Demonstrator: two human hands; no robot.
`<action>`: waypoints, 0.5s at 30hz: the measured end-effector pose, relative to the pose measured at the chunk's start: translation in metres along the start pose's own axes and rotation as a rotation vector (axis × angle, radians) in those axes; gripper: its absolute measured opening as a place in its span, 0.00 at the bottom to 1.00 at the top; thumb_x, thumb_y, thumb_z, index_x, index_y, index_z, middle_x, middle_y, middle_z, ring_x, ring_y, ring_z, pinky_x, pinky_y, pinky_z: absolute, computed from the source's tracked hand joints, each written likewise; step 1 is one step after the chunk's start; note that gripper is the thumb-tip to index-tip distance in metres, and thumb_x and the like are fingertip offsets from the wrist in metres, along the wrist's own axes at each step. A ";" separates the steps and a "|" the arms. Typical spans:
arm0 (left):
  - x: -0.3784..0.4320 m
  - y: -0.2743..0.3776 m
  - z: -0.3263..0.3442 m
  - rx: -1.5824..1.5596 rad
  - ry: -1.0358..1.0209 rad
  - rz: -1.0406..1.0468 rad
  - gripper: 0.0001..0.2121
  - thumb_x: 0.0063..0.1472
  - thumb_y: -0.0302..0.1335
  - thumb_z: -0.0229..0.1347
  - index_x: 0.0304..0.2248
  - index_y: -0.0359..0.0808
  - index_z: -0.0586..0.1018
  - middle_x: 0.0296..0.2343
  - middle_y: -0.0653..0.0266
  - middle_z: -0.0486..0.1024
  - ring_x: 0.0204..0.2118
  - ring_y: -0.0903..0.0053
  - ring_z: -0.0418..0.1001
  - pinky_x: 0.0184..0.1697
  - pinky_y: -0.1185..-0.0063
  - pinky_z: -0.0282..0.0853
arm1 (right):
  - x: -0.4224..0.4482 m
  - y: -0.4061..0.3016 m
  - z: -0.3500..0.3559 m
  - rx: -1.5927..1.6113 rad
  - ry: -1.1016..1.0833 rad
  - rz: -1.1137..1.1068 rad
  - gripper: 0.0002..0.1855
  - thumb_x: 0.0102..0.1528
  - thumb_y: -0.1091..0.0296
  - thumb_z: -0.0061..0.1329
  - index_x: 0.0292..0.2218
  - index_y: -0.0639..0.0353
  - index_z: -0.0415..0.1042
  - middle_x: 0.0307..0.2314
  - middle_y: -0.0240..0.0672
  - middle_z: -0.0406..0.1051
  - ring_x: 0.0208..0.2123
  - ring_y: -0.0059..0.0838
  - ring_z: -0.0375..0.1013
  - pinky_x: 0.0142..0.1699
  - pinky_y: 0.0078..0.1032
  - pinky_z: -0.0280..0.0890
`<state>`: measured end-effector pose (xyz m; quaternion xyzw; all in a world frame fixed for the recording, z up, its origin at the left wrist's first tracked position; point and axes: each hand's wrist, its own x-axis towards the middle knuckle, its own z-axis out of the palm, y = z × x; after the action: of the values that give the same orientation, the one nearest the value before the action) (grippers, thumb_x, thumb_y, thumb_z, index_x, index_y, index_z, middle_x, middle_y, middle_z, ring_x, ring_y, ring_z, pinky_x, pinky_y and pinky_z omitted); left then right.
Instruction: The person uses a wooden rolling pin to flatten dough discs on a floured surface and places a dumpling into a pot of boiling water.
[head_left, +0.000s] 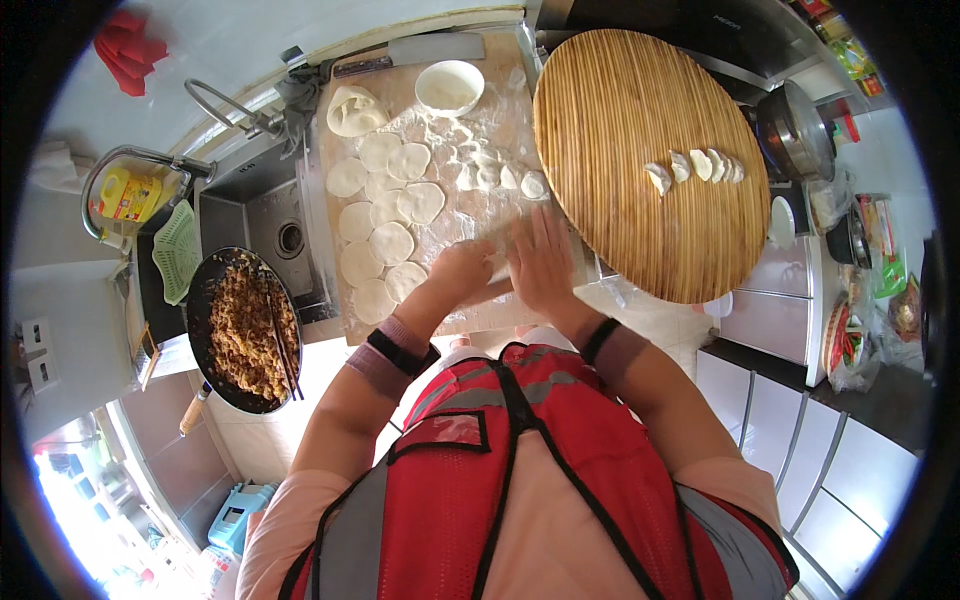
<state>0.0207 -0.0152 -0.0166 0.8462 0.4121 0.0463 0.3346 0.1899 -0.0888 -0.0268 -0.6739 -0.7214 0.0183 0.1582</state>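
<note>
My left hand (462, 268) is curled low on the floured wooden board (469, 232), over what looks like a short rolling pin, mostly hidden. Flat beside it, my right hand (541, 262) lies blurred with its fingers stretched forward; what is under it cannot be seen. Round dough wrappers (391, 244) overlap on the board's left side. Small dough pieces (488, 176) sit in flour beyond my hands. A looped lump of dough (355, 111) and a white bowl (450, 88) of flour stand further back. Several folded dumplings (701, 165) rest in a row on the round slatted tray (637, 240).
A cleaver (436, 49) lies along the board's back edge. Left of the board are a sink (289, 236) and a pan (244, 330) of cooked-looking filling with chopsticks. Behind the tray is a stove (720, 37); a lidded pot (796, 131) stands to the right.
</note>
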 end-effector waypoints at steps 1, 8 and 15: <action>0.006 0.003 0.004 0.004 0.004 0.006 0.10 0.57 0.34 0.53 0.35 0.41 0.81 0.31 0.53 0.77 0.37 0.54 0.74 0.41 0.64 0.71 | 0.021 0.004 0.008 0.031 0.079 0.035 0.30 0.57 0.59 0.43 0.58 0.62 0.57 0.57 0.58 0.53 0.62 0.55 0.48 0.65 0.50 0.41; 0.001 -0.018 0.001 -0.017 0.013 -0.077 0.10 0.57 0.35 0.53 0.35 0.40 0.80 0.31 0.51 0.77 0.36 0.55 0.75 0.41 0.64 0.71 | -0.005 -0.011 -0.004 0.004 -0.015 0.013 0.30 0.59 0.57 0.42 0.58 0.62 0.56 0.57 0.60 0.52 0.61 0.56 0.50 0.64 0.51 0.42; 0.006 0.016 -0.010 0.021 -0.092 0.002 0.13 0.56 0.40 0.56 0.33 0.38 0.80 0.30 0.50 0.77 0.34 0.54 0.76 0.36 0.64 0.71 | 0.029 0.006 0.011 0.072 0.153 0.031 0.32 0.57 0.58 0.45 0.59 0.63 0.55 0.57 0.60 0.51 0.61 0.58 0.47 0.65 0.52 0.40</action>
<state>0.0312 -0.0123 -0.0002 0.8513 0.3960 0.0031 0.3441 0.1915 -0.0577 -0.0322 -0.6783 -0.6956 -0.0047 0.2365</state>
